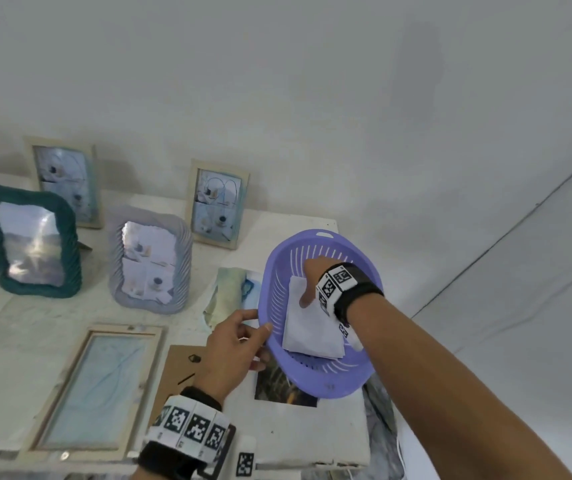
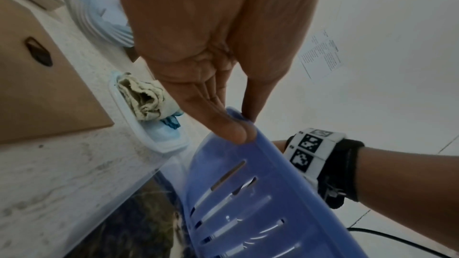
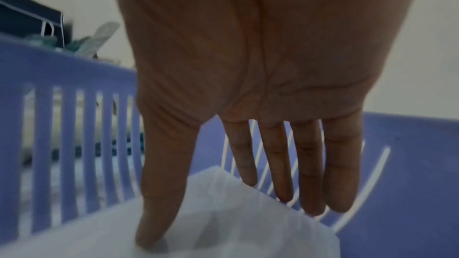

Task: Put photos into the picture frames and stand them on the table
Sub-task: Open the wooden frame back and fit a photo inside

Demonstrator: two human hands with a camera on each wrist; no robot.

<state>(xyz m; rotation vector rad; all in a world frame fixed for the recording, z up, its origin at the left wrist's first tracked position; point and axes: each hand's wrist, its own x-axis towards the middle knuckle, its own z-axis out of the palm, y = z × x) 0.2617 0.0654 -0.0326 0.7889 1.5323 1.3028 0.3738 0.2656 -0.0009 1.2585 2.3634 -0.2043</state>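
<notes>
A: Our left hand [image 1: 232,344] pinches the near rim of the purple basket [image 1: 346,375] at centre right of the head view, tilting it towards us. Our right hand [image 1: 314,277] is inside, fingers [image 3: 278,164] straight and relaxed, thumb pressing on the stack of white photos [image 1: 308,327]; it grips nothing yet.

B: Then we should keep the basket steady and slide the thumb to peel off one sheet only. They lie face down and may cling together.

A: Agreed. The open wooden frame [image 1: 94,389] lies flat at lower left of the worktop [image 1: 295,431], its brown backing board [image 1: 177,372] just beside it. That looks like where the photo goes.

B: Four filled frames stand at upper left, the grey ribbed frame [image 1: 151,265] nearest. We should mind them when carrying the photo across.

A: A folded cloth [image 1: 229,296] sits just left of the basket, and a dark print [image 1: 277,386] lies partly under it.
</notes>
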